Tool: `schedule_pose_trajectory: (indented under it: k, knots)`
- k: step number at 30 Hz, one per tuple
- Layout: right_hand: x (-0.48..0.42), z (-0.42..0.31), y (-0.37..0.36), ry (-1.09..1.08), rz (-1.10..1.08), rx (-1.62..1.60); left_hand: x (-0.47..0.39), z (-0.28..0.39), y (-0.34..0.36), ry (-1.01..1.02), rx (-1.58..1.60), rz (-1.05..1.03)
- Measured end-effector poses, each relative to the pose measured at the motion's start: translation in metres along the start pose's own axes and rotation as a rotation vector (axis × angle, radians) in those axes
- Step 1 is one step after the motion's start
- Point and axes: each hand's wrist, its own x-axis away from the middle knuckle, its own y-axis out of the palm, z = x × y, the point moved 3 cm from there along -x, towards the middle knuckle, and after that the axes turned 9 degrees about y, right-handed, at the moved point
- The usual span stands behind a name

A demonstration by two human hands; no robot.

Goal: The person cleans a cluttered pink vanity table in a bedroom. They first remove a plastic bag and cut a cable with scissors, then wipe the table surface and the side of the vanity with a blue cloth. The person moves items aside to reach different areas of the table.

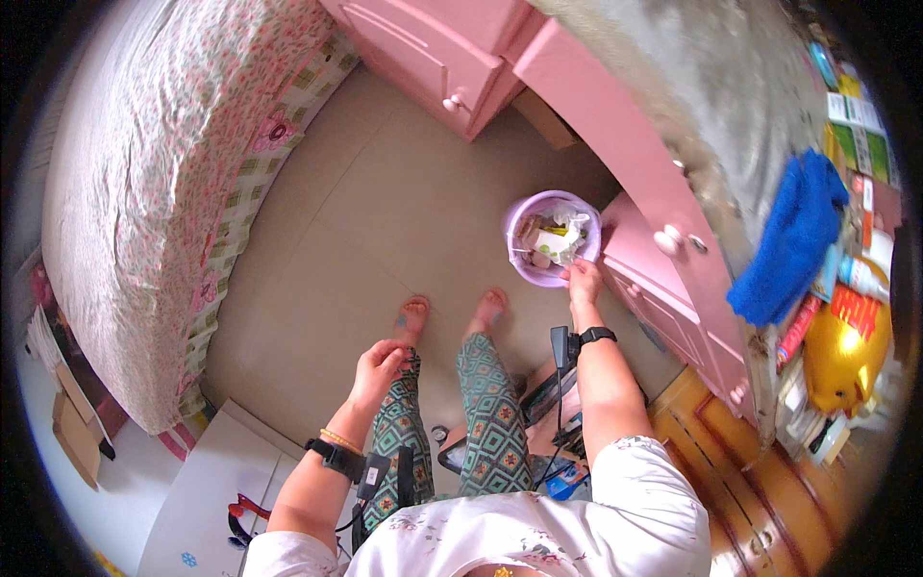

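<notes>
My right hand (583, 280) is at the near rim of a round purple bin (513, 254), its fingertips by the edge; whether they grip it cannot be told. Inside the bin lies crumpled rubbish (559, 241), with white plastic or paper and something yellow-green. My left hand (379, 366) hangs over my left leg with its fingers curled together; whether anything small is between them cannot be told. Each wrist carries a black strap with a small device. My bare feet rest on the floor left of the bin.
A pink desk (577, 79) with drawers curves along the right, its top holding a blue cloth (789, 238) and a golden pig figure (844, 353). A bed (159, 180) with floral cover stands left. Pink cabinet (425, 61) ahead; white box (216, 476) at lower left.
</notes>
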Motion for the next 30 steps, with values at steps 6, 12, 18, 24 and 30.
schedule_pose_trajectory:
  k: [6,12,18,24,30]
  knots:
    - [0.154,-0.065,-0.012,-0.053,-0.394,-0.406,-0.010,0.048,0.082,0.313,-0.106,-0.275]
    - [0.288,-0.132,-0.067,-0.615,-0.145,0.011,0.049,0.121,0.149,0.090,0.127,-0.456]
    - [0.365,-0.165,-0.132,-1.167,0.013,0.352,0.121,0.157,0.167,0.202,-0.002,-0.629]
    - [0.407,-0.152,-0.160,-0.374,-0.157,-0.753,0.188,0.201,0.182,0.442,-0.160,-0.800]
    - [0.444,-0.162,-0.193,-0.442,-0.322,-0.585,0.222,0.209,0.204,0.724,-0.565,-0.787]
